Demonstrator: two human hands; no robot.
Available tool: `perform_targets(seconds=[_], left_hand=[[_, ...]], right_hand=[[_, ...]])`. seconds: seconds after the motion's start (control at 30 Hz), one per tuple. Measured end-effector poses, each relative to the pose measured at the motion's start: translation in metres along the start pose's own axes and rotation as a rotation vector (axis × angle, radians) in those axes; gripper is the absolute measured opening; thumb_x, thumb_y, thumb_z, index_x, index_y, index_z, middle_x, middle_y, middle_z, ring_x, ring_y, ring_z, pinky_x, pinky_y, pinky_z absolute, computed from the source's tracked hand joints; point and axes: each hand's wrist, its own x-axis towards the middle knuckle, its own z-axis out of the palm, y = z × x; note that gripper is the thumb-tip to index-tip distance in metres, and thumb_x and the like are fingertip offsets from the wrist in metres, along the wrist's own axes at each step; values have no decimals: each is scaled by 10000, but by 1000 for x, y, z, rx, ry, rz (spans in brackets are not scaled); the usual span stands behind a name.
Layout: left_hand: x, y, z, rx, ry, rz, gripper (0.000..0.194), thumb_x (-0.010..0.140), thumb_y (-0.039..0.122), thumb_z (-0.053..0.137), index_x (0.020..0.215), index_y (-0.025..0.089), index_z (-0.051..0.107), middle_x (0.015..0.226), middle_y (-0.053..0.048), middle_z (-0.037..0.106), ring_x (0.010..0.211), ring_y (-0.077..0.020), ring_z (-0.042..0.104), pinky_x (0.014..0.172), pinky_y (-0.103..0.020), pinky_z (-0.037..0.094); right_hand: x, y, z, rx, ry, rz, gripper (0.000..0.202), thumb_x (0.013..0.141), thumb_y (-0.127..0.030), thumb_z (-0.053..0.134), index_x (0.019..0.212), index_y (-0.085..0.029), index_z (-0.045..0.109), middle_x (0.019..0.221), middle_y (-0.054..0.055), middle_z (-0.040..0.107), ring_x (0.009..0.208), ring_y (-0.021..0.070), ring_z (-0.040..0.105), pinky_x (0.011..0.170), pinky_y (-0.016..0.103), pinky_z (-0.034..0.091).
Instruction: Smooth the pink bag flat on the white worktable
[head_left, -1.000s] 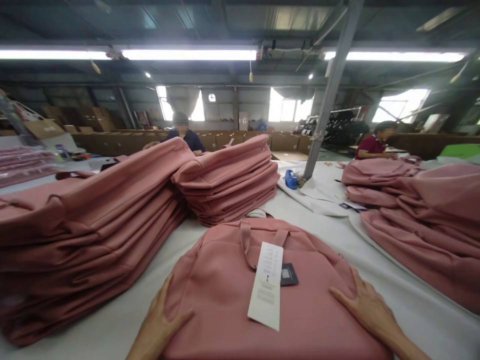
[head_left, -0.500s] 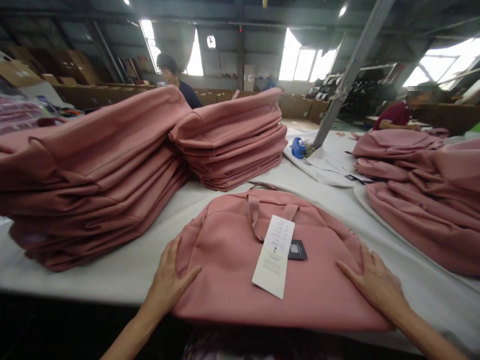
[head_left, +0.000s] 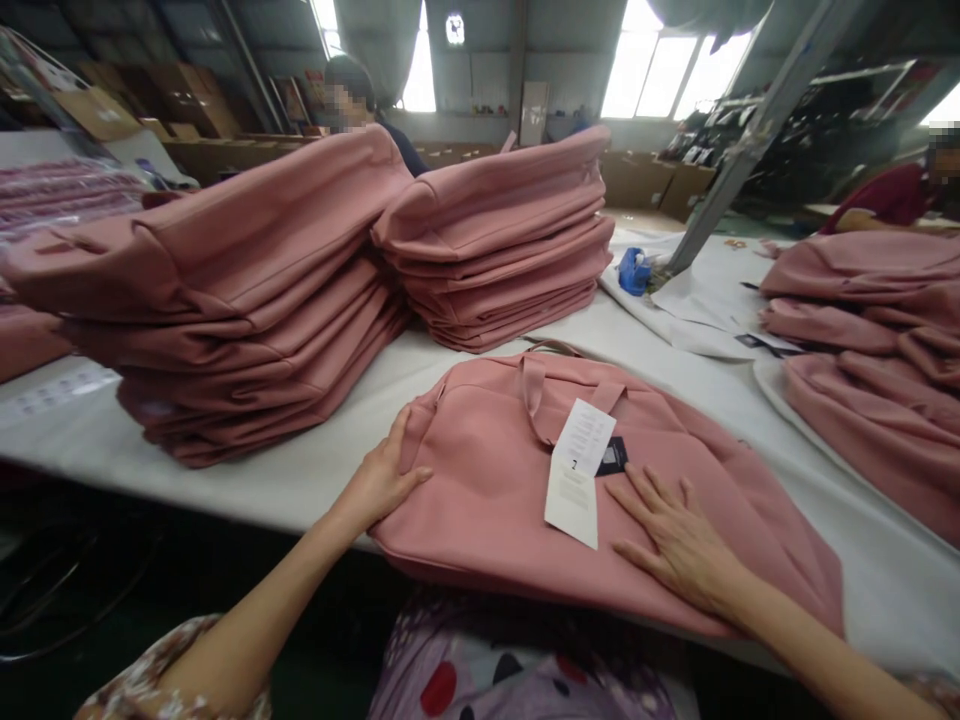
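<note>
pink bag (head_left: 487,480), hang tag (head_left: 579,470) on top

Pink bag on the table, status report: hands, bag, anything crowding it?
Left hand open, gripping pink bag at its left edge. Right hand flat on top, beside white tag. Bag lies flat at table edge. Stacked bags behind, apart.
</note>
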Motion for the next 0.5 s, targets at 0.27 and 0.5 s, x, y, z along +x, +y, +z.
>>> perform_targets(seconds=[0.27, 0.5], left_hand=[[5, 3, 5, 95, 11, 21, 973, 840, 373, 626, 1525, 145, -26, 1306, -234, 550, 1141, -369, 592, 891, -460, 497], [-18, 73, -16, 539, 162, 399, 473, 933, 264, 509, 1387, 143, 454, 1536, -256, 263, 1376, -410, 334, 1078, -610, 317]], right_hand=[[35, 20, 9, -50, -43, 31, 685, 926, -691, 327, 1489, -302, 306, 1563, 114, 216, 1423, 382, 186, 1075, 692, 212], [38, 14, 0, -57, -20, 43, 640, 953, -653, 302, 1480, -291, 333, 1547, 121, 269, 1386, 395, 274, 1039, 676, 263]])
